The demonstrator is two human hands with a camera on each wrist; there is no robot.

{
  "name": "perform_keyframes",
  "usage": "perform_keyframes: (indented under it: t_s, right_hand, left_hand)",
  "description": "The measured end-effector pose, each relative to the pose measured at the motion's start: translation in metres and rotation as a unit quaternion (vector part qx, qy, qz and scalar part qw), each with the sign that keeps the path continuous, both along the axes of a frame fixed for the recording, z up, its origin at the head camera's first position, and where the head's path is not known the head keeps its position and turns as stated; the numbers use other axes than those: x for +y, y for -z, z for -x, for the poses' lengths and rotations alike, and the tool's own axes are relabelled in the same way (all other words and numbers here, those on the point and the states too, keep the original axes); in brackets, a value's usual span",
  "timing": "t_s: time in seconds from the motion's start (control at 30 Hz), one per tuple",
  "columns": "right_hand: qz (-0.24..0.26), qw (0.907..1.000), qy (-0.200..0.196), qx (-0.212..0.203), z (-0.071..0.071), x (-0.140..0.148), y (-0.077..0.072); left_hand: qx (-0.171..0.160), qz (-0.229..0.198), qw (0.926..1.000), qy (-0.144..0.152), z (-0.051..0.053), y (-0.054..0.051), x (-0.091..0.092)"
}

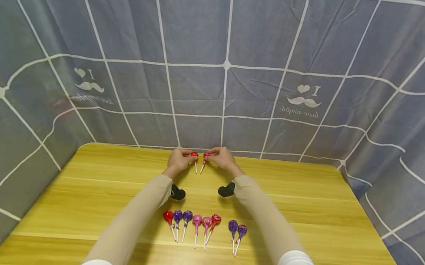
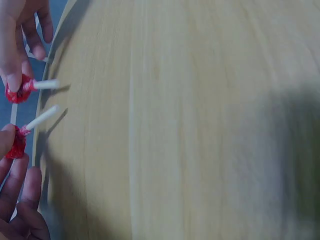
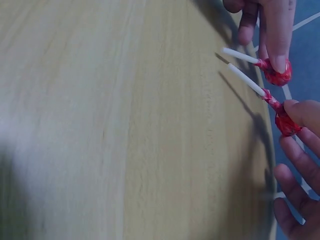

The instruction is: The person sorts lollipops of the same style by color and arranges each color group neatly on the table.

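At the table's far edge my left hand [image 1: 179, 160] pinches a red lollipop [image 1: 194, 154] by its wrapped head, the white stick pointing toward me. Just right of it, my right hand [image 1: 223, 157] pinches another red lollipop [image 1: 206, 155] the same way. A small gap separates the two. In the left wrist view the left hand [image 2: 20, 200] has its thumb and a finger on the lower lollipop [image 2: 17, 143]. The right wrist view shows the right hand [image 3: 302, 160] gripping the nearer lollipop [image 3: 287, 123].
A row of red, purple and pink lollipops [image 1: 196, 220] lies nearer me on the wooden table [image 1: 109, 208]. Two purple lollipops [image 1: 233, 226] lie right of that row. A grey curtain with white lines [image 1: 193, 91] hangs behind the far edge and along both sides.
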State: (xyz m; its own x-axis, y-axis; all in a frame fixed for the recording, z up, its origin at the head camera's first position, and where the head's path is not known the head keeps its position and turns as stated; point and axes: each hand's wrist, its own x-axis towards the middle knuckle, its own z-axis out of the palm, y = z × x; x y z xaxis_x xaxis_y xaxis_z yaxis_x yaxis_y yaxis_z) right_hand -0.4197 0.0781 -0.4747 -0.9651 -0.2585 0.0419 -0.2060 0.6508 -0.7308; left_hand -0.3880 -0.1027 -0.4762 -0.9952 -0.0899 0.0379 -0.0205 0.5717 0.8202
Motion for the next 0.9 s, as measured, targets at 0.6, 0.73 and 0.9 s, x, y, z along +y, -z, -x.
perform_keyframes:
  t_s: [0.6, 0.73, 0.9]
  right_hand:
    - [-0.037, 0.998, 0.05, 0.015, 0.004, -0.016, 0.009]
    - [-0.044, 0.9972, 0.058, 0.018, 0.005, -0.017, 0.009]
    - [-0.05, 0.9967, 0.061, 0.018, 0.002, -0.018, 0.008]
  left_hand:
    - [-0.017, 0.059, 0.9955, -0.072, 0.007, 0.006, 0.015]
    - [-0.017, 0.071, 0.9947, -0.073, 0.008, 0.007, 0.017]
    - [-0.025, 0.086, 0.9926, -0.082, 0.006, 0.006, 0.018]
